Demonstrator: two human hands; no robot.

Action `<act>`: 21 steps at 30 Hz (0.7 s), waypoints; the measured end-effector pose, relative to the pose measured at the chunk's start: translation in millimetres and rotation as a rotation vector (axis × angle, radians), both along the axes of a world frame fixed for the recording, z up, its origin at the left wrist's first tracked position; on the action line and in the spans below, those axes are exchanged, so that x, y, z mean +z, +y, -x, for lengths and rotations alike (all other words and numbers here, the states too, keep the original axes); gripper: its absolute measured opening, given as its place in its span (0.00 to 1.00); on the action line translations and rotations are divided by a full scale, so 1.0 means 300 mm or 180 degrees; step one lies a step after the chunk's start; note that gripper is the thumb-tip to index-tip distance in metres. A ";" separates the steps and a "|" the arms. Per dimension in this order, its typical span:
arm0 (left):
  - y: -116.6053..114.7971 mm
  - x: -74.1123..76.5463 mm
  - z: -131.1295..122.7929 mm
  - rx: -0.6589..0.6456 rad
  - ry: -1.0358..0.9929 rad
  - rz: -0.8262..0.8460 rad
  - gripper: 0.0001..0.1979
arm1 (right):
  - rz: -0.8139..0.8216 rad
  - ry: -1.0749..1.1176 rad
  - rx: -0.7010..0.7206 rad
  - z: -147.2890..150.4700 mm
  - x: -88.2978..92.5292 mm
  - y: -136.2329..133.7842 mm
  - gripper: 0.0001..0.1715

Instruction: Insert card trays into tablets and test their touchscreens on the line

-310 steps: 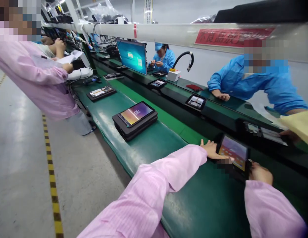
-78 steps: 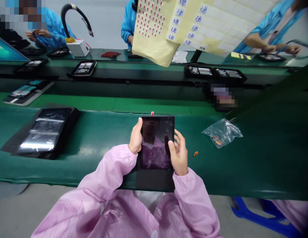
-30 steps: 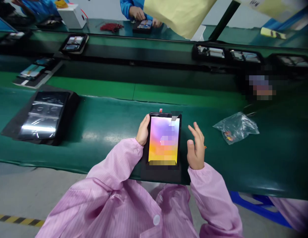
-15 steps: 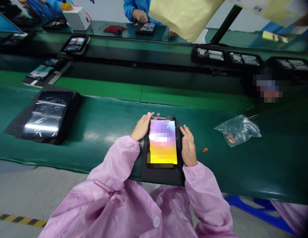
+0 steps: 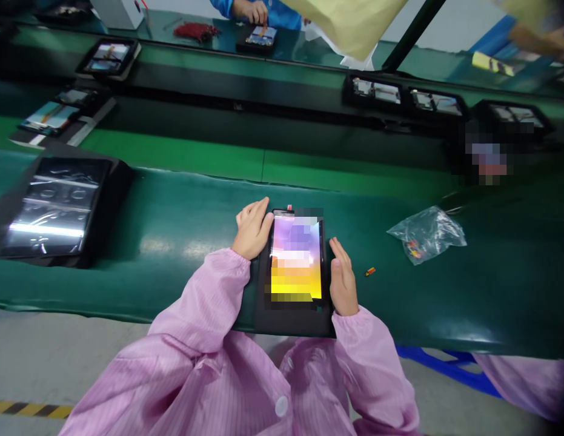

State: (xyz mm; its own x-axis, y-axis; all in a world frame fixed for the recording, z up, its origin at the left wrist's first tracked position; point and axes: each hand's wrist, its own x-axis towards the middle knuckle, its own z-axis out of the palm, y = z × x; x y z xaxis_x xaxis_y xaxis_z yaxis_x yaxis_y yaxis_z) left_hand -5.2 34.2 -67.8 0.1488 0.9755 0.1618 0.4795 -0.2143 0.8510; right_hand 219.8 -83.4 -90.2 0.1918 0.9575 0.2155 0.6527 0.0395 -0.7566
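Note:
A tablet with a lit purple-to-yellow screen, partly pixelated, lies face up on a black pad at the table's front edge. My left hand is beside the tablet's upper left edge, fingers stretched out, thumb near the rim. Along the pad's right side rests my right hand, its fingers extended and nothing visible in it. Whether either hand touches the tablet I cannot tell. A small red-and-yellow piece lies to the right of my right hand.
Dark glossy panels lie stacked at the left. A clear plastic bag with small coloured pieces is at the right. Beyond the table, opened devices in black trays stand on a line. Across it, a co-worker's hand works over a device.
The view has shifted slightly. My left hand has moved a little away from the tablet's upper left edge. My right hand sits slightly lower beside the pad. The tablet stays lit.

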 end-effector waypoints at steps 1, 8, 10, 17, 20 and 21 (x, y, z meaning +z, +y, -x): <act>-0.003 -0.008 -0.005 -0.0091 0.0051 -0.0008 0.25 | 0.0008 -0.0023 0.0023 0.004 -0.011 0.000 0.29; 0.004 -0.041 -0.036 -0.0080 -0.0087 0.0043 0.20 | -0.0048 -0.0349 0.0140 0.028 -0.055 0.004 0.29; 0.012 -0.046 -0.038 -0.0050 -0.0189 0.0068 0.20 | -0.0092 -0.0378 0.0192 0.026 -0.056 0.004 0.29; -0.008 -0.039 -0.057 0.0074 -0.1262 0.0434 0.14 | -0.0150 -0.0186 0.0220 0.011 -0.068 0.007 0.31; 0.074 0.025 0.008 0.0334 -0.1384 0.0399 0.08 | 0.0035 0.0170 -0.0054 0.006 -0.054 -0.004 0.36; 0.129 0.065 0.065 0.0504 -0.1444 0.0370 0.07 | 0.0154 0.0281 -0.0204 0.002 -0.043 -0.011 0.38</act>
State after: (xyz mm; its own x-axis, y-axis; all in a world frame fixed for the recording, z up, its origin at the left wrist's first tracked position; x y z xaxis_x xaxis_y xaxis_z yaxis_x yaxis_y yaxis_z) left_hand -24.7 72.9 -48.3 -0.0629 0.9959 0.0649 0.0741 -0.0601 0.9954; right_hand 219.1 -86.8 -103.2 0.2692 0.9515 0.1487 0.5834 -0.0382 -0.8113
